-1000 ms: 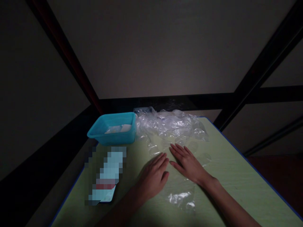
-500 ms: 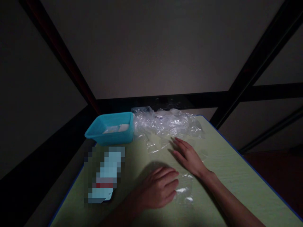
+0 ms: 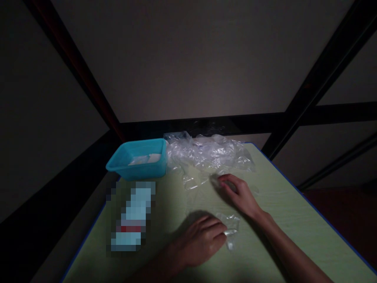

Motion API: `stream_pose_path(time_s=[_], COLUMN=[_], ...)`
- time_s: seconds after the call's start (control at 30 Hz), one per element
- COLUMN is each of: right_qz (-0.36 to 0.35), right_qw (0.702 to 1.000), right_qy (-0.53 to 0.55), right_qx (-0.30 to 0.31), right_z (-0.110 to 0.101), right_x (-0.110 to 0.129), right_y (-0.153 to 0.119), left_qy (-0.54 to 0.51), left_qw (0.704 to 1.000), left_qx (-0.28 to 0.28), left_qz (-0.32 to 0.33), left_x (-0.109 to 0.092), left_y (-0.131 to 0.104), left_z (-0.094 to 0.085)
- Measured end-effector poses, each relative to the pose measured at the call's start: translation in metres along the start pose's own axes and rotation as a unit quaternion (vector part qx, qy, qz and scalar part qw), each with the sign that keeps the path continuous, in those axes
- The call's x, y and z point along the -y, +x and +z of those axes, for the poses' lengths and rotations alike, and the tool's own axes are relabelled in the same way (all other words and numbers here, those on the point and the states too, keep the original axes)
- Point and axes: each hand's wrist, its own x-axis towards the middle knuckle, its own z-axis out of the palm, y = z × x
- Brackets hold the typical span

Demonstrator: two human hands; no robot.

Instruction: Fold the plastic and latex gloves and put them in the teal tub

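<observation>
My left hand (image 3: 204,239) is low over the table with its fingers curled down onto a small piece of clear plastic bag (image 3: 231,232), which creases at the fingertips. To the right and farther off, my right hand (image 3: 243,196) has its fingers bent in close to the thumb. Whether any film lies between those tips is too faint to make out. Thin clear film lies flat on the table between the hands. Just beyond my right hand is a crumpled heap of clear plastic bags (image 3: 212,151).
A turquoise plastic basket (image 3: 144,171) at the back left holds some whitish pieces. In front of it lies a blurred-out light blue item (image 3: 134,216). The pale green table (image 3: 294,224) has a blue edge, and a wall panel (image 3: 191,70) rises behind it.
My right hand's fingers have gone from stretched out to bent in. My left hand has shifted slightly right, and the film at its fingertips has bunched up.
</observation>
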Motion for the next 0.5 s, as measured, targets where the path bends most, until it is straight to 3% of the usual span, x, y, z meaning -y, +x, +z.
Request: stream_pose_path(time_s=[0.2, 0.33, 0.4, 0.5], right_qz=[0.01, 0.017, 0.014, 0.003], right_qw=[0.98, 0.956, 0.936, 0.881], right_qy=[0.126, 0.181, 0.209, 0.244], right_qx=[0.151, 0.228, 0.281, 0.405], right_z=[0.001, 0.0, -0.006, -0.024], right_x=[0.011, 0.01, 0.01, 0.011], right_y=[-0.002, -0.002, -0.002, -0.002], left_qy=[-0.035, -0.181, -0.305, -0.516], left_qw=[0.999, 0.979, 0.938, 0.825], left_qx=[0.002, -0.031, -0.066, -0.068], left_qz=[-0.018, -0.088, -0.152, -0.22], left_x=[0.002, 0.003, 0.003, 0.008], left_y=[0.001, 0.0, 0.0, -0.001], left_z=[-0.006, -0.015, -0.018, -0.023])
